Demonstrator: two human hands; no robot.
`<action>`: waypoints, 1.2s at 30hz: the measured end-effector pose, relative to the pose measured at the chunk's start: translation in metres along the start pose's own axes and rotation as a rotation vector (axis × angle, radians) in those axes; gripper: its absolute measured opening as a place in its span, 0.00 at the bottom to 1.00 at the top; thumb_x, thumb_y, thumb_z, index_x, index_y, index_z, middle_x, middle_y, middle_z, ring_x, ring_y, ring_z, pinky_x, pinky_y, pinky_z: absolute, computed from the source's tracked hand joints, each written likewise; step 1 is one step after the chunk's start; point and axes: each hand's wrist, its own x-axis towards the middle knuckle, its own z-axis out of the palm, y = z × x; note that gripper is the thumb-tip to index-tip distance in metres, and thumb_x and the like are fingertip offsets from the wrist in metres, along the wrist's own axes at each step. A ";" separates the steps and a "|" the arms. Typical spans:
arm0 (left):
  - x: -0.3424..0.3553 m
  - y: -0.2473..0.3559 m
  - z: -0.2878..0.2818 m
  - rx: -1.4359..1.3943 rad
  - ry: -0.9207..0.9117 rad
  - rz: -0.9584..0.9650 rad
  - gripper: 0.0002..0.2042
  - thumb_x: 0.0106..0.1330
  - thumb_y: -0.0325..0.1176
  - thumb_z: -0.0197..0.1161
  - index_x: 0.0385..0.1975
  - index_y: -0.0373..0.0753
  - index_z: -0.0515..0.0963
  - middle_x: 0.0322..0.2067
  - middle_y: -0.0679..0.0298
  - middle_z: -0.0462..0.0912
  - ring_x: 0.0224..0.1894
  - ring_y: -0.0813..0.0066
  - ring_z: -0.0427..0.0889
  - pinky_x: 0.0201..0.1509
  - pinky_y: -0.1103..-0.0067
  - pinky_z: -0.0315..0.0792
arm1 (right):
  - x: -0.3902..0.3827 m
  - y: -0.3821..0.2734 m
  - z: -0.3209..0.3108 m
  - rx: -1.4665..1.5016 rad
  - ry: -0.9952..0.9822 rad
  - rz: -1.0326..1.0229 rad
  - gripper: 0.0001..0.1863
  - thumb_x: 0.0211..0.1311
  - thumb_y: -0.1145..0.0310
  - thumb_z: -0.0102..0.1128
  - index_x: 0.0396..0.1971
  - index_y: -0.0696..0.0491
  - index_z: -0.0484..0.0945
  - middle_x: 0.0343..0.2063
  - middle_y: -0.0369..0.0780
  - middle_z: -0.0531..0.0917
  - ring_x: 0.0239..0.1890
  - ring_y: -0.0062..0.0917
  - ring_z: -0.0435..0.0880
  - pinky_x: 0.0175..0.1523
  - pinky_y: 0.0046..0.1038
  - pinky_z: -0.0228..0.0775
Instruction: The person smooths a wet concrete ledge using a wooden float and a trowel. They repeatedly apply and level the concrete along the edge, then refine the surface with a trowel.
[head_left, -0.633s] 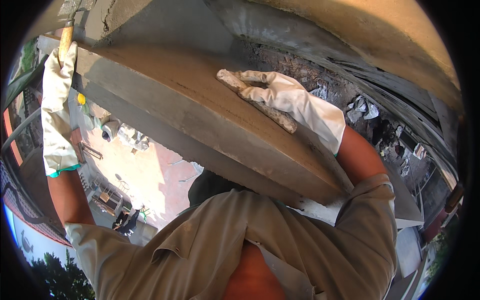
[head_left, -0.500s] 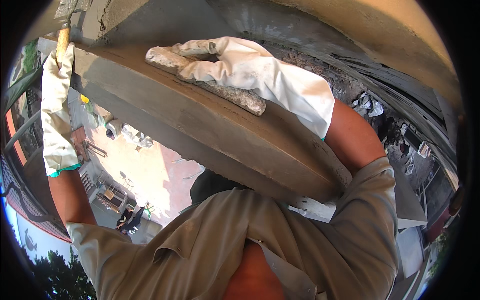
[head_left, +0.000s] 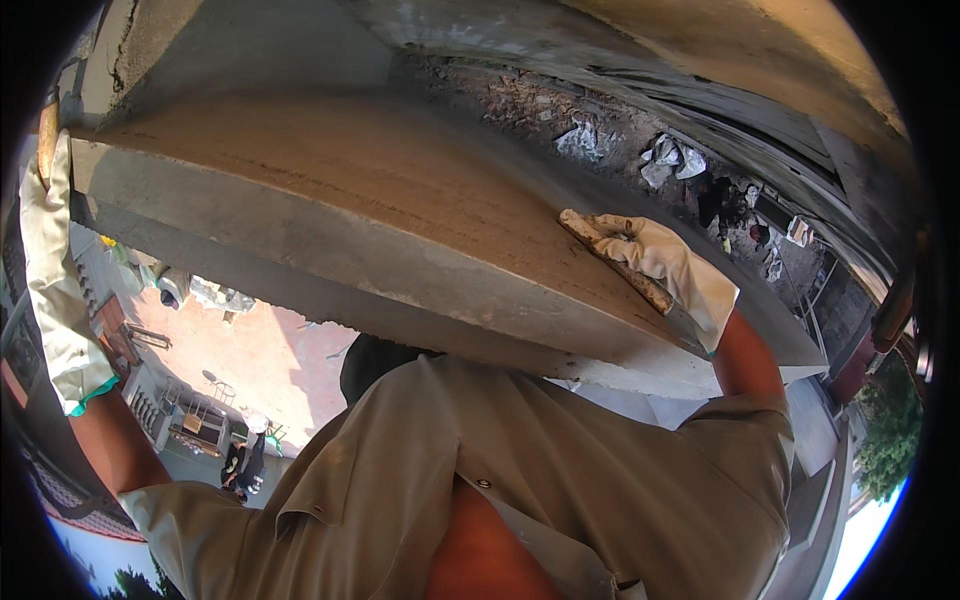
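Observation:
I am wearing long cream gloves with green cuffs. My left hand (head_left: 52, 215) is closed on a wooden handle (head_left: 48, 125) at the far left end of a cement ledge (head_left: 300, 220); the tool's head is too small to make out. My right hand (head_left: 660, 260) is closed on a long, mottled, narrow float (head_left: 585, 233), which lies on the ledge's brown, damp-looking top surface toward its right end. The ledge's front face runs diagonally below it.
Beyond the ledge rises a rough plastered wall (head_left: 760, 50), with rubble and crumpled sacks (head_left: 670, 160) far below. A yard (head_left: 270, 340) lies far down on my near side, holding scattered items and a person (head_left: 243, 465). A metal railing shows at left.
The float in my right hand moved left along the ledge, then back right toward the near end. The view has shifted, so my left hand appears farther left, still on the handle.

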 end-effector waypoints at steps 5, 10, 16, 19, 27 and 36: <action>-0.001 0.004 0.003 0.050 -0.052 0.026 0.18 0.85 0.36 0.58 0.66 0.31 0.76 0.58 0.60 0.86 0.58 0.76 0.82 0.62 0.82 0.74 | 0.083 0.000 0.046 -0.133 -0.157 0.072 0.23 0.82 0.70 0.52 0.71 0.60 0.68 0.57 0.69 0.73 0.42 0.52 0.87 0.36 0.37 0.93; -0.013 0.028 0.022 0.247 0.065 0.184 0.14 0.81 0.38 0.66 0.56 0.34 0.82 0.46 0.64 0.87 0.46 0.78 0.80 0.54 0.80 0.74 | 0.099 0.015 0.079 -0.202 -0.242 0.166 0.22 0.82 0.70 0.52 0.70 0.60 0.68 0.56 0.69 0.73 0.41 0.52 0.87 0.35 0.38 0.94; -0.026 0.053 0.049 0.473 0.115 0.301 0.20 0.78 0.49 0.68 0.45 0.33 0.81 0.30 0.66 0.78 0.33 0.76 0.72 0.39 0.75 0.70 | 0.054 0.032 0.051 -0.625 0.017 -0.225 0.21 0.82 0.67 0.53 0.67 0.61 0.70 0.57 0.62 0.78 0.40 0.50 0.88 0.32 0.34 0.93; -0.024 0.056 0.052 0.377 0.125 0.283 0.20 0.77 0.49 0.69 0.42 0.33 0.81 0.27 0.66 0.75 0.31 0.77 0.70 0.37 0.75 0.68 | 0.106 0.030 0.081 -0.842 -0.087 -0.243 0.22 0.82 0.65 0.51 0.66 0.65 0.69 0.58 0.61 0.78 0.42 0.52 0.88 0.33 0.35 0.91; -0.019 0.044 0.039 0.463 0.102 0.276 0.17 0.80 0.44 0.68 0.50 0.33 0.82 0.33 0.68 0.81 0.35 0.79 0.73 0.42 0.79 0.70 | 0.156 0.009 0.106 -0.419 -0.369 0.177 0.32 0.83 0.56 0.44 0.66 0.74 0.61 0.60 0.68 0.71 0.53 0.61 0.83 0.46 0.48 0.89; 0.000 0.054 0.033 0.988 0.018 0.465 0.23 0.82 0.31 0.56 0.72 0.26 0.68 0.31 0.53 0.83 0.31 0.66 0.78 0.35 0.69 0.76 | -0.043 0.009 -0.022 0.567 -0.262 0.626 0.43 0.84 0.48 0.37 0.66 0.83 0.54 0.61 0.74 0.66 0.62 0.70 0.78 0.57 0.59 0.88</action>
